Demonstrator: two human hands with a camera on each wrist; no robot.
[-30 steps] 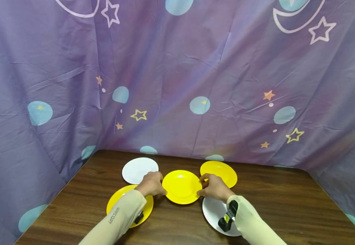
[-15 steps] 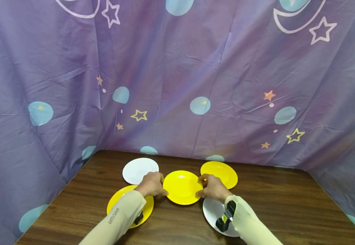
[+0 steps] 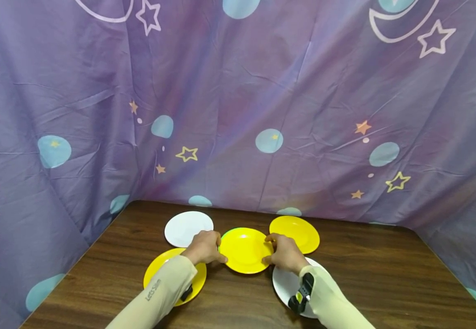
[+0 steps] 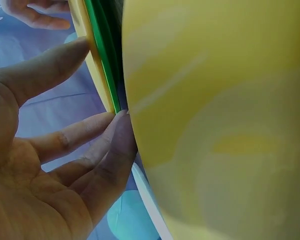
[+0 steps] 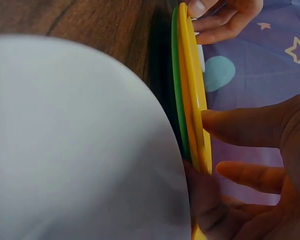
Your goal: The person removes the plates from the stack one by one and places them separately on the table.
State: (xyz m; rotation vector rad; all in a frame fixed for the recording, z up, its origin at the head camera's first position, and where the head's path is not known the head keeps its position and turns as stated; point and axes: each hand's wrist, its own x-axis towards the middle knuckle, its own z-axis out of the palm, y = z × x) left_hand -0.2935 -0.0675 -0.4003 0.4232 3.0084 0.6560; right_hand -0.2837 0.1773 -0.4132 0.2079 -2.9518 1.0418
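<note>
In the middle of the table a yellow plate [image 3: 246, 251] tops a small stack, with a green plate [image 5: 178, 80] showing under it in both wrist views. Between them in the right wrist view is another yellow edge. My left hand [image 3: 204, 247] grips the stack's left rim, thumb at the top edge and fingers lower along the side. On the opposite rim my right hand [image 3: 288, 252] pinches the stack between thumb and fingers. Whether the stack touches the table is hard to tell.
Around the stack lie a white plate [image 3: 186, 228] back left, a yellow plate [image 3: 295, 230] back right, a yellow plate [image 3: 156, 267] under the left forearm and a white plate [image 3: 285, 285] under the right wrist. A patterned purple curtain [image 3: 230, 183] hangs behind the wooden table [image 3: 230, 301].
A thin green edge now shows at the upper left of the middle yellow plate. The left hand has shifted very slightly right; the other plates stay put.
</note>
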